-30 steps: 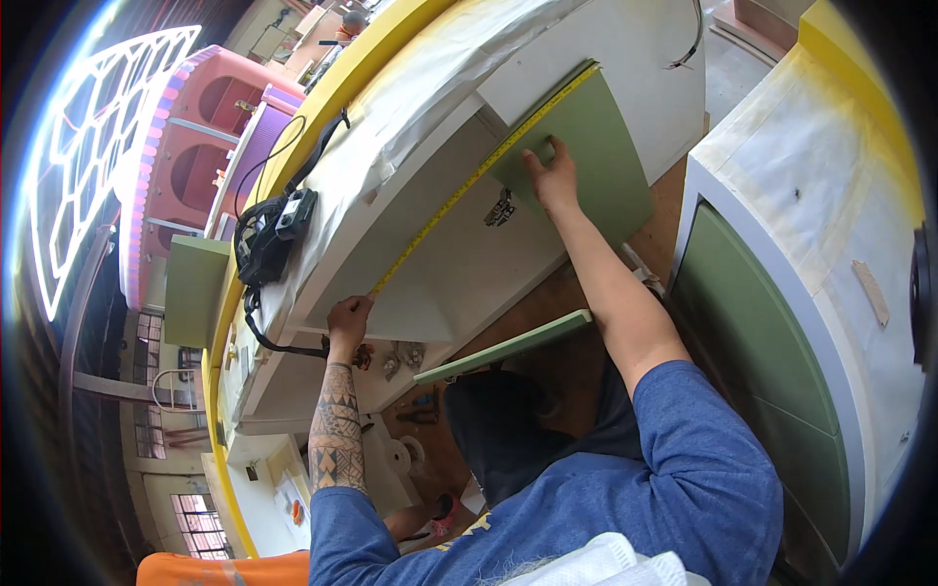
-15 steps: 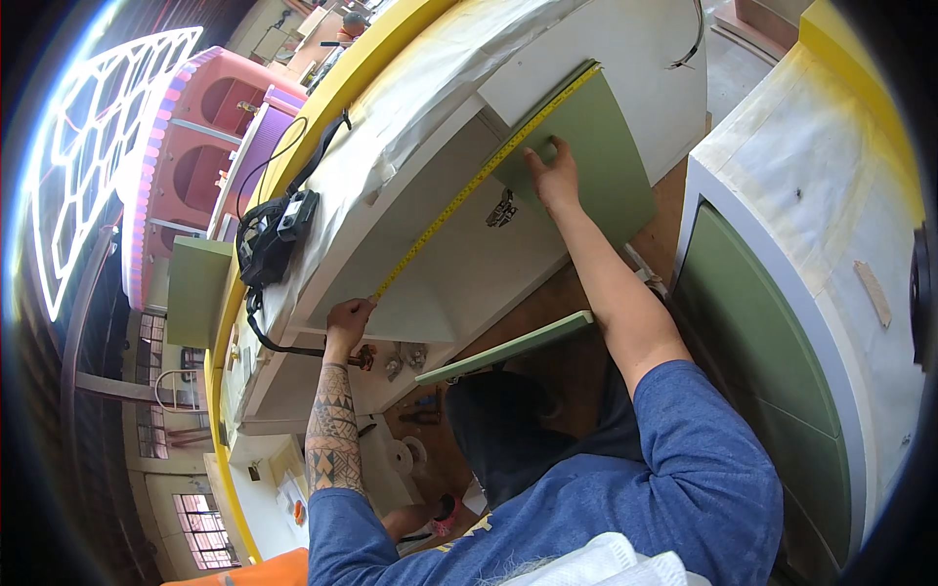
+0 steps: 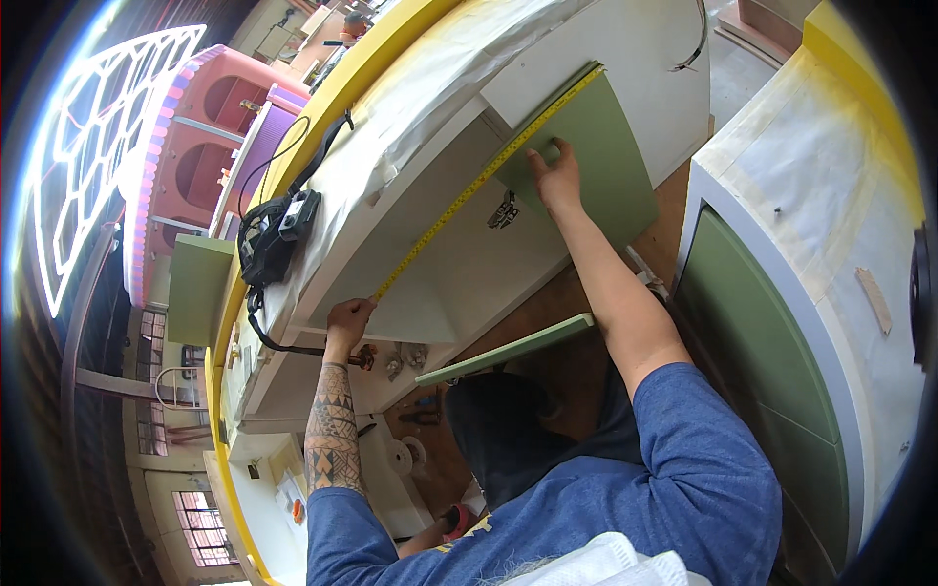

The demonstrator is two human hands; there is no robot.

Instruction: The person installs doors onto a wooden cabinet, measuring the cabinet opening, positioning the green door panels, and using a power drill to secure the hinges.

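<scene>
A yellow tape measure blade is stretched diagonally across the opening of a white cabinet. Its near end is pinched in my left hand, at the cabinet's front edge; the tape case does not show. The far end lies along the top edge of a green door panel, reaching its far corner. My right hand rests against the face of that panel, thumb and forefinger apart, below the tape. A metal hinge sits by the panel, inside the cabinet. Another green panel, seen nearly edge-on, stands out over my legs.
A black pouch with straps lies on the paper-covered, yellow-edged counter. More hinges are near my left wrist. Pliers lie on the floor. A second counter with a green front stands at right. Another person's arm shows low down.
My hands and the tape stay in place. The other person's arm at the bottom has shifted slightly right, and an orange thing at the lower left has gone out of view.
</scene>
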